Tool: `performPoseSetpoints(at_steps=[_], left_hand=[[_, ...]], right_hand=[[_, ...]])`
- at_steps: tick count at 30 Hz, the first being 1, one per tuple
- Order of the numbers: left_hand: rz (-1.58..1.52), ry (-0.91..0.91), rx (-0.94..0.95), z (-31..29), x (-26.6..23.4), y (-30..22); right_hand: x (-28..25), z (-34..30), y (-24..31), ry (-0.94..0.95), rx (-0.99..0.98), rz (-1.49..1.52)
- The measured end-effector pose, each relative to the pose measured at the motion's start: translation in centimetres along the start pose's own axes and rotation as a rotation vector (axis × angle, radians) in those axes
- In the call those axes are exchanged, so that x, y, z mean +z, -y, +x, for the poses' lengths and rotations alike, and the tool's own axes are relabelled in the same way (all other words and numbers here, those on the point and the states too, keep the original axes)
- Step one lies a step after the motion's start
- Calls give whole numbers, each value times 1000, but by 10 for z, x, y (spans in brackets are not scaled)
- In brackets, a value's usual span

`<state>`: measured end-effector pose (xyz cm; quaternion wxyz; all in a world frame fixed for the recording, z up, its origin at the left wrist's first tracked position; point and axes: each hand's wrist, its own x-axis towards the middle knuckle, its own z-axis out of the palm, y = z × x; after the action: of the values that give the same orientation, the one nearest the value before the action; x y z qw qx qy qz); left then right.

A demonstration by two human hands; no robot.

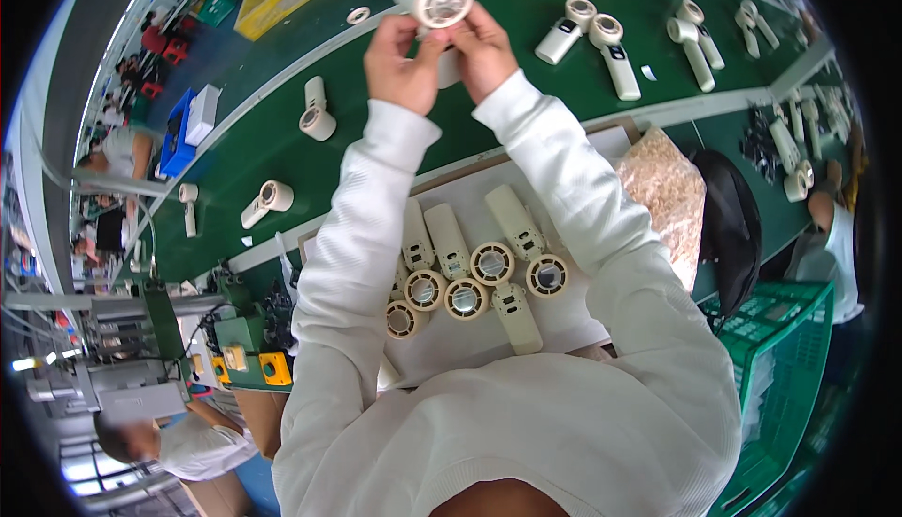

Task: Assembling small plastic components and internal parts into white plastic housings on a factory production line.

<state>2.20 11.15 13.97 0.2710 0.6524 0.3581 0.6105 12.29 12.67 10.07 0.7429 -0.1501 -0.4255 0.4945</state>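
Handheld fan (434, 0), cream, round grille head: raised over the green conveyor belt (526, 85), gripped by left hand (402, 56) and right hand (484, 47), both closed around its handle, which is mostly hidden behind the fingers. Cream fan bodies (470, 268) lie on the white work sheet (564, 320) below, some partly covered by the white sleeves (357, 263). Bag of small parts (669, 193) beside them; contents indistinct.
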Motion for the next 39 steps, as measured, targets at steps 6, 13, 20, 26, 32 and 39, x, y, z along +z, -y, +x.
performPoseSetpoints(at_steps=[6,13,20,26,32,39], left_hand=[[-18,43,-66,11,16,30],[935,-16,-75,20,-86,136],[1358,102,-629,-5,-167,151],[1033,340,-701,-24,-190,131],[1059,203,-189,-36,-194,141],[1104,166,119,-29,-167,155]], right_hand=[[-15,6,1,-174,47,-168],[-71,2,-48,-209,263,-718],[-139,-8,-80,-196,316,-1371],[-127,-6,-28,-111,163,-1680],[-82,-57,153,632,688,-991],[-82,-176,173,652,821,-1590]])
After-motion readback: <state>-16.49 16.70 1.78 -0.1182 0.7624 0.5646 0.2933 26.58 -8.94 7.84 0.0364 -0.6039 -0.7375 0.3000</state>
